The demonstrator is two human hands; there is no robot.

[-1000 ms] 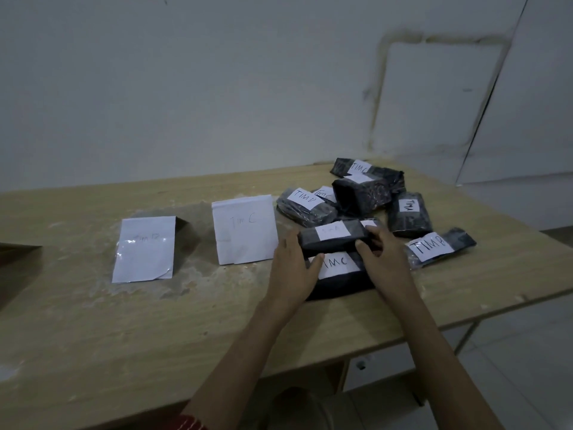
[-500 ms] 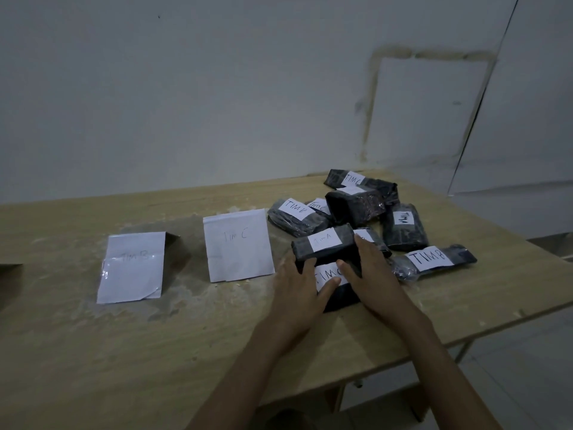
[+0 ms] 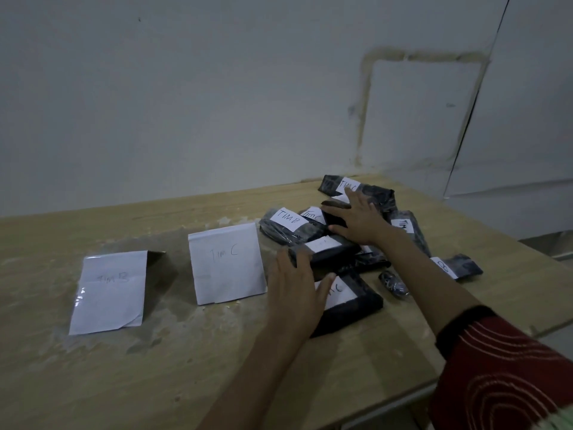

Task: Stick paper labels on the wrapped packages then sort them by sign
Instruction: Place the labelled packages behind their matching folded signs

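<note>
Over on the right half of the surface [image 3: 155, 383], the left hand [image 3: 296, 287] is lying with fingers straight against the left end of a black package [image 3: 328, 248] whose label I cannot read, thumb crossing the TIM C package [image 3: 350, 301] just in front. The right hand [image 3: 361, 220] is spreading wide over another dark package [image 3: 331, 217] in the pile [image 3: 286, 228] behind. The TIM B sign [image 3: 108, 290] and TIM C sign [image 3: 226, 262] are lying flat to the left.

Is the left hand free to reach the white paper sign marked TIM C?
Probably yes: the left hand rests open right beside the white TIM C sign, with nothing between them.
</note>
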